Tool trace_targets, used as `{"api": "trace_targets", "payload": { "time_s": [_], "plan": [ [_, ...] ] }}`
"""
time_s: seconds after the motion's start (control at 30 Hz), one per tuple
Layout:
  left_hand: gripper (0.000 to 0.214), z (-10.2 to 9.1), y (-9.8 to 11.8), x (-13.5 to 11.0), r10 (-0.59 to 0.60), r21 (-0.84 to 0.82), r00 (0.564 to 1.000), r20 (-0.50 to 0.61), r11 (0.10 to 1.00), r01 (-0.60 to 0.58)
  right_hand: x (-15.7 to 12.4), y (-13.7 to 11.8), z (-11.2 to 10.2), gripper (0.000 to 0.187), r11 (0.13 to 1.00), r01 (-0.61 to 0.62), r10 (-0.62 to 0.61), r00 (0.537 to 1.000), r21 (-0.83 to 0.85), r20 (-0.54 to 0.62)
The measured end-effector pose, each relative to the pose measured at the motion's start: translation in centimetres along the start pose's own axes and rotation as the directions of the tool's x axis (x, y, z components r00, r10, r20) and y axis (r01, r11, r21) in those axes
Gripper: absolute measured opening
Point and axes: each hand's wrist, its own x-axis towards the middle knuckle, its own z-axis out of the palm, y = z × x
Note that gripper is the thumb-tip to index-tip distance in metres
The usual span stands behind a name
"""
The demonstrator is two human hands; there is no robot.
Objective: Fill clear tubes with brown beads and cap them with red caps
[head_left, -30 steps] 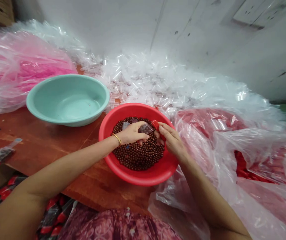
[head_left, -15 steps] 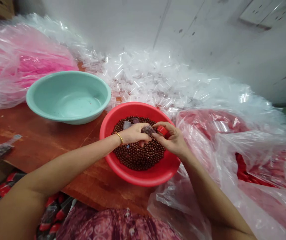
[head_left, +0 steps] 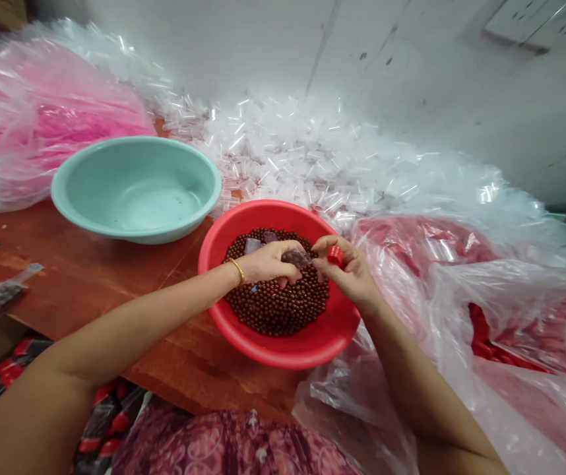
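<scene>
My left hand, with a gold bracelet at the wrist, is closed around a small clear plastic container over the red basin. Glossy brown balls fill the bottom of this basin. A ridged red cap sits in the curled fingers of my right hand, whose thumb and index fingertips are close to the container's right end. Whether those fingertips touch it, I cannot tell. Another clear container lies on the balls behind my left hand.
A pale green basin stands to the left. Clear plastic tubes are heaped along the wall. Plastic bags with red contents lie at right, a bag with pink contents at far left. Red-capped filled containers are at lower left.
My right hand has shifted slightly right with the red cap, turning it, and its fingertips have drawn back from the container. The container looks clearer now. My left hand has barely moved.
</scene>
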Motion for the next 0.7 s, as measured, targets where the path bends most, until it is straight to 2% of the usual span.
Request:
{"api": "trace_targets", "payload": {
  "time_s": [0.07,0.13,0.3,0.4,0.5,0.53,0.6,0.7],
  "plan": [
    [0.020,0.0,0.1,0.0,-0.004,0.017,1.000,-0.005,1.000,0.004,0.1,0.0,0.0,0.018,1.000,0.012,-0.014,0.998,-0.028,-0.054],
    [0.019,0.0,0.0,0.0,-0.018,0.040,1.000,-0.004,0.999,0.018,0.3,0.1,0.0,0.015,0.994,0.075,-0.079,0.996,-0.080,-0.044],
    [0.023,-0.1,-0.1,-0.2,-0.111,0.061,0.993,0.036,0.992,0.109,0.8,0.2,-0.7,0.012,0.957,0.238,-0.215,0.965,-0.165,0.150],
    [0.021,-0.2,0.1,-0.4,-0.193,0.064,0.975,0.114,0.980,0.187,1.0,0.2,-1.3,0.013,0.934,0.291,-0.227,0.932,-0.208,0.284],
    [0.020,-0.3,0.3,-0.5,-0.228,0.075,0.962,0.148,0.973,0.219,1.1,0.1,-1.5,0.013,0.914,0.331,-0.237,0.906,-0.236,0.351],
    [0.020,-0.3,0.4,-0.5,-0.225,0.071,0.964,0.144,0.974,0.217,1.1,0.1,-1.4,0.012,0.912,0.333,-0.242,0.909,-0.242,0.340],
    [0.023,-0.3,0.4,-0.5,-0.182,0.035,0.978,0.100,0.983,0.180,1.0,0.0,-1.2,0.012,0.929,0.286,-0.231,0.943,-0.233,0.240],
    [0.024,-0.1,0.5,-0.5,-0.071,-0.044,0.997,-0.021,0.997,0.070,0.7,0.1,-0.7,0.021,0.997,0.061,-0.056,0.994,-0.055,0.092]
  ]
}}
